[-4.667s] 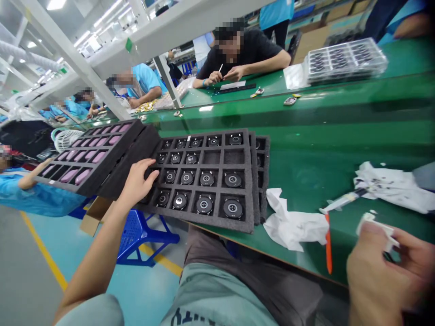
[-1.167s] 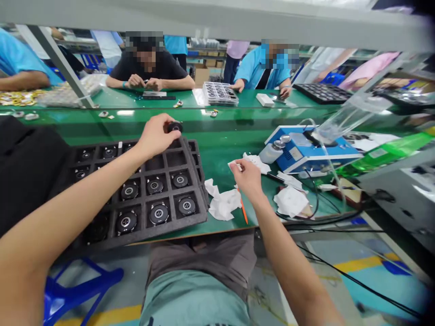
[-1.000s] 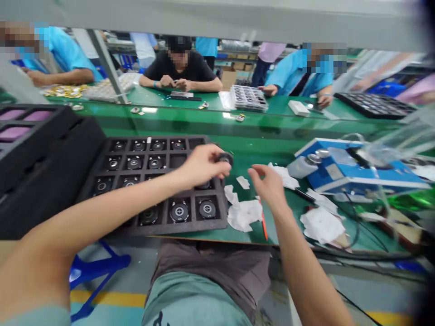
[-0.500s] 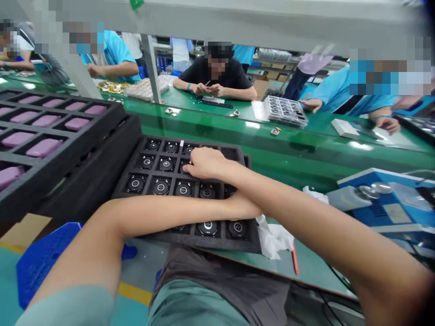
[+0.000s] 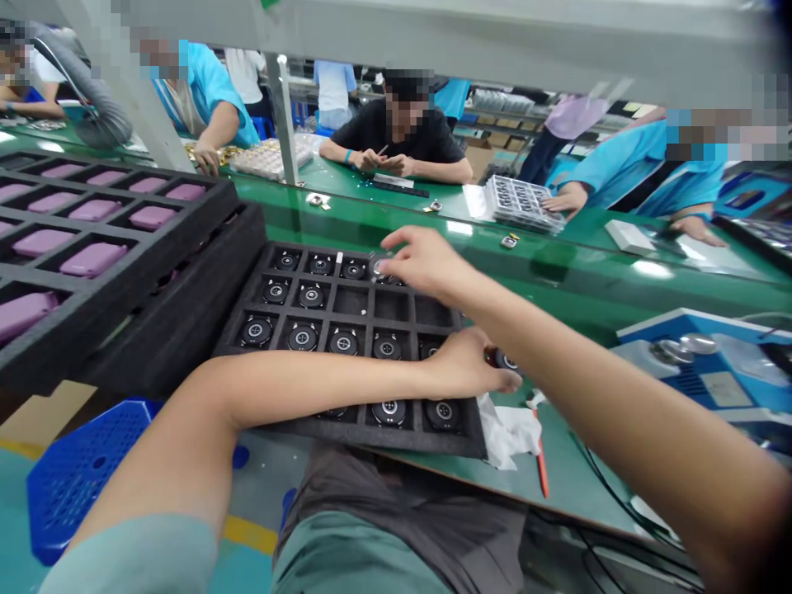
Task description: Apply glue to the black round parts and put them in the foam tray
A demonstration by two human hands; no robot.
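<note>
Left hand (image 5: 461, 367), fingers clenched on a round black module (image 5: 502, 360), gripped at its rim, just past the right edge of a black foam tray (image 5: 396, 437) above the green surface (image 5: 587, 285). Right hand (image 5: 426, 262), fingers extended and loose, tips over a second module (image 5: 377, 266) in the tray's top row. Modules judged light, stiff and easily marked on the face; best taken by the rim.

Foam tray of pink parts (image 5: 133, 235) at 9 o'clock. Blue plastic stool (image 5: 74, 487) at 8 o'clock. Crumpled white tissue (image 5: 507, 433), orange-handled tool (image 5: 542, 469) at 4 o'clock on green tabletop (image 5: 575, 487). Blue bench instrument (image 5: 711, 363) at 3 o'clock. Co-worker in black shirt (image 5: 402, 124) at 12 o'clock, across tabletop.
</note>
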